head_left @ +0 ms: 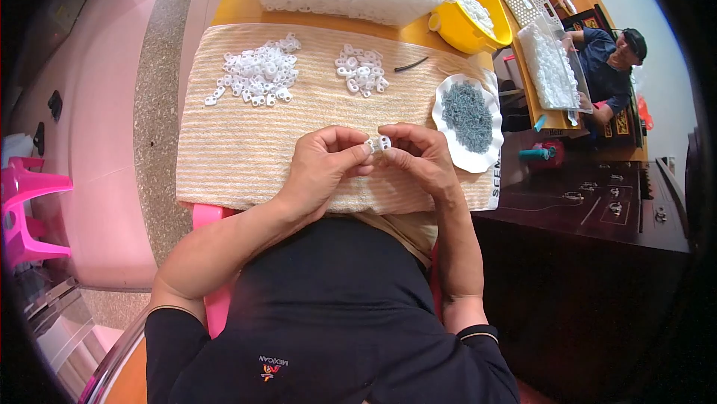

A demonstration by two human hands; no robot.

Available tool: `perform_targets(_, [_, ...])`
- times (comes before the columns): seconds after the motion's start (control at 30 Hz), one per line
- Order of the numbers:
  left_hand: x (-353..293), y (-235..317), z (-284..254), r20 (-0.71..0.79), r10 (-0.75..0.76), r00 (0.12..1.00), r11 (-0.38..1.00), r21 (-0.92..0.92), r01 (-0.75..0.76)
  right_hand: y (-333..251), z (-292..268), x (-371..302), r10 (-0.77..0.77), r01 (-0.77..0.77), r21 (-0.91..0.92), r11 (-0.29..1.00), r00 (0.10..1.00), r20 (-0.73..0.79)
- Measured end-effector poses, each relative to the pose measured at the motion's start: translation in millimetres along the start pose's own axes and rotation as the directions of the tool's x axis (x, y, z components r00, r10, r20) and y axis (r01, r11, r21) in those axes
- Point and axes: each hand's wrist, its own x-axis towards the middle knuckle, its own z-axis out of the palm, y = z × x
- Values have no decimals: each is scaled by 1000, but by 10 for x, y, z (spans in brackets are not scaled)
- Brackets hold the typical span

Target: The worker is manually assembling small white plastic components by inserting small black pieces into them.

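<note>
My left hand pinches a small white plastic part between thumb and fingertips. Close beside it, my right hand grips another small white plastic part with dark openings. The two parts are held near each other; whether they touch I cannot tell. Both hands are just above a striped beige towel. Beyond them lie a larger pile of white plastic parts at left and a smaller pile in the middle. Right of my right hand, a scalloped white plate holds many small grey-green pieces.
A thin black stick lies on the towel. At the back stand a clear bin and a yellow basin, both holding white parts. To the right are a dark cabinet and another person beside a bin. Pink stools stand left.
</note>
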Motion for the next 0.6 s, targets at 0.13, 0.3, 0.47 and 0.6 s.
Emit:
perform_targets(0.13, [0, 1, 7, 3, 4, 1000, 1000, 4, -4, 26, -5, 4, -6, 5, 13, 1000, 1000, 28])
perform_targets(0.3, [0, 5, 16, 22, 22, 1000, 1000, 15, -23, -16, 22, -11, 27, -27, 13, 1000, 999, 24])
perform_targets(0.47, [3, 1, 16, 30, 24, 999, 1000, -2, -24, -109, 86, -22, 80, -82, 53, 995, 996, 30])
perform_targets(0.6, [2, 1, 19, 32, 27, 999, 1000, 9, -27, -54, 59, -17, 86, -88, 53, 995, 995, 41])
